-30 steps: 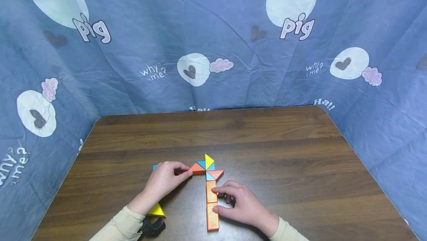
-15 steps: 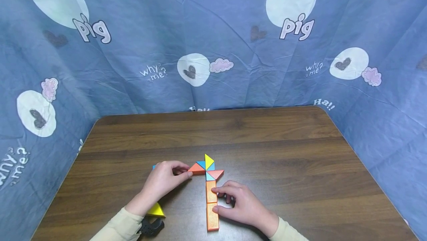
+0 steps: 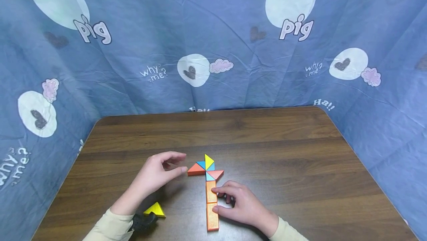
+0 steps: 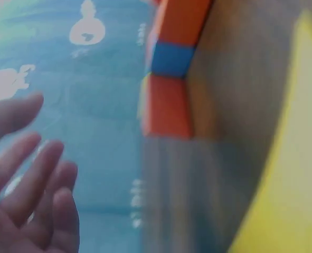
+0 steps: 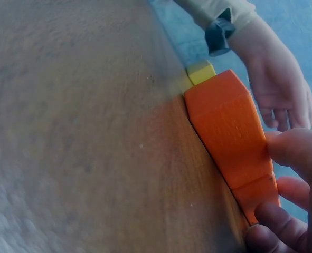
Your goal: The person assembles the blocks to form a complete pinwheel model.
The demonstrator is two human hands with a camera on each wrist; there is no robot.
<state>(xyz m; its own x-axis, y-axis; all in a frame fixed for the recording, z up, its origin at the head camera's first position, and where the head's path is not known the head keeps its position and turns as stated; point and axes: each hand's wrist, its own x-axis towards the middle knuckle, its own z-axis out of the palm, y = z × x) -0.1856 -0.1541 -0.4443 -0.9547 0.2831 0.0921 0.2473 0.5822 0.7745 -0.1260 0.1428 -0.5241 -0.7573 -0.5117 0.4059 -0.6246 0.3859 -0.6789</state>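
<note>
Block figure [image 3: 211, 198] lies flat on the counter [image 3: 283, 152]. Right hand [image 3: 241, 204] rests parted fingers against its orange blocks [image 3: 212, 217]; left hand [image 3: 155, 174], fingers spread around nothing, hovers just beside a red triangle [image 3: 196, 169]. Uneven pressure or a brushing fingertip could skew pieces.

Passage along far tabletop [image 3: 240, 133], orange blocks [image 3: 211, 198] barring near middle, right fingers [image 3: 222, 189] alongside

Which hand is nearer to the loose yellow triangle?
Left. The left hand is just beyond the yellow triangle, not touching it; the right hand is farther off, over to the triangle's right, touching the orange blocks.
</note>
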